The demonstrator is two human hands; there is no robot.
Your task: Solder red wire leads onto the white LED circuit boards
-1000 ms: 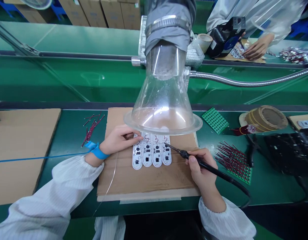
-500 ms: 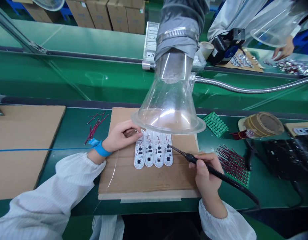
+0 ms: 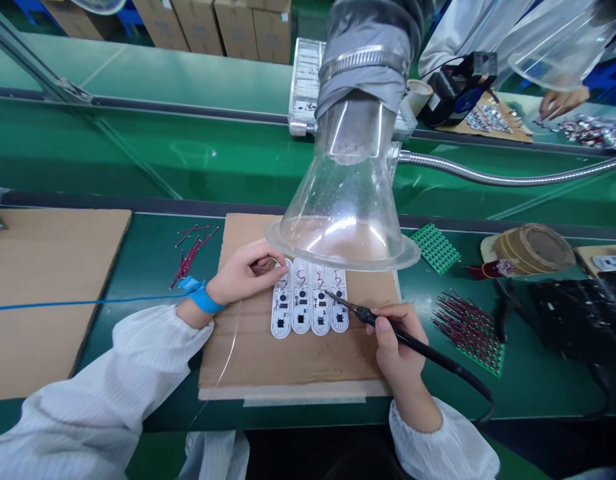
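Several white oblong circuit boards (image 3: pixel 301 313) lie side by side on a cardboard sheet (image 3: pixel 288 367), each with dark chips and short red wires. My right hand (image 3: pixel 401 343) grips a soldering iron (image 3: pixel 361 313) like a pen, its tip over the third board from the left. My left hand (image 3: pixel 251 270), with a blue wrist strap (image 3: pixel 204 298), is pinched at the top of the leftmost board. A thin pale solder wire (image 3: pixel 232 343) runs from it down across the cardboard. Whether the iron's tip touches the board, I cannot tell.
A clear fume hood (image 3: pixel 345 200) hangs low over the boards' upper ends. Dark red wires (image 3: pixel 188 257) lie left; more wires (image 3: pixel 465 327) rest on a green grid at right, beside a green grid plate (image 3: pixel 435 248) and a round tan container (image 3: pixel 533 248). A co-worker's hand (image 3: pixel 563 103) is beyond.
My right hand has moved left with the soldering iron, whose tip shifts from the rightmost board towards the third one. My left hand stays almost still at the leftmost board.
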